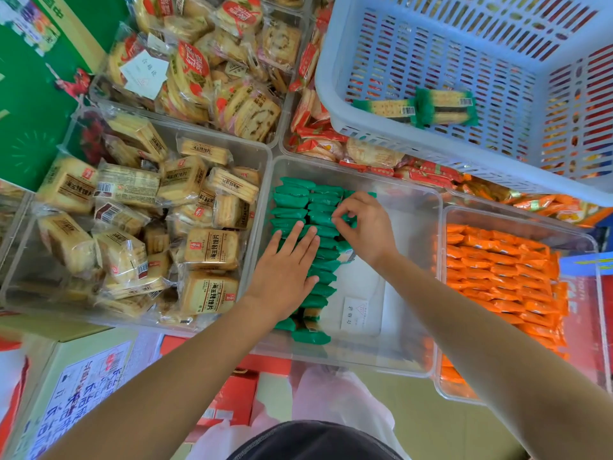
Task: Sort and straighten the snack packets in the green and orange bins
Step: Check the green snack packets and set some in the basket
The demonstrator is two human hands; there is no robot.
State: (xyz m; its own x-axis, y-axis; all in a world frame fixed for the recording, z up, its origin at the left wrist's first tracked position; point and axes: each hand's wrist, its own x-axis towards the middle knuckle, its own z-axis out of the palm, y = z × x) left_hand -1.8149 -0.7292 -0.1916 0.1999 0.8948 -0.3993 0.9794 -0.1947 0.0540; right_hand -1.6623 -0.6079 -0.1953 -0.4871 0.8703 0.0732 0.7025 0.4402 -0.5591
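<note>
Green snack packets (293, 202) stand in rows along the left side of a clear bin (408, 330). My left hand (288, 265) lies flat on the rows, fingers straight, pressing the packets. My right hand (360, 224) hovers just right of it, fingers curled, pinching a green packet (320, 219) in the middle rows. A white label card (355, 313) lies on the bin's bare right floor. The clear bin to the right (517, 217) holds orange packets (497, 270) in tidy rows.
A white slotted basket (431, 54) at top right holds two green-ended cracker packs (444, 106). Clear bins of beige biscuit packs (139, 227) and bread slices (205, 68) fill the left and top. Red rice-cracker packs (318, 137) lie behind. Cardboard boxes (83, 386) stand below.
</note>
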